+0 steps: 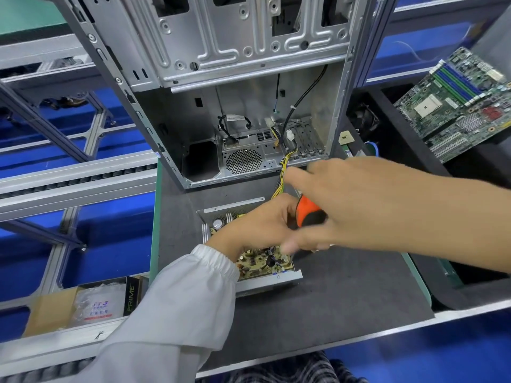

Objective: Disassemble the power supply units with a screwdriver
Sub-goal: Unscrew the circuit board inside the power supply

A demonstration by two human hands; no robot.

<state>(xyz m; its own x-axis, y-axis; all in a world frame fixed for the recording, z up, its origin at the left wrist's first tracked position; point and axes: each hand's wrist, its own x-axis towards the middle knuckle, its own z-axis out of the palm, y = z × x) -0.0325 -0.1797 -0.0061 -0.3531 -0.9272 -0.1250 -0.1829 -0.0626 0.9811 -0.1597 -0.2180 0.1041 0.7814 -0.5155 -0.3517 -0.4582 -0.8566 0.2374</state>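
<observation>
At upper centre the computer case (221, 51) is bare, dull-shining stamped metal. The mat (318, 294) beneath looks matt grey and slightly rough. The screwdriver (309, 214) handle is smooth orange-and-black plastic. Lower left, the sleeve (179, 305) is white cloth.

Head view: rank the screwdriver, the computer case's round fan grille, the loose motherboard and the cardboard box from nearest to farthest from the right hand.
From the right hand:
1. Screwdriver: orange and black handle, right against the palm.
2. Fan grille: inside the case, up and left.
3. Motherboard: propped at upper right.
4. Cardboard box: bottom left, beyond the left sleeve.
</observation>
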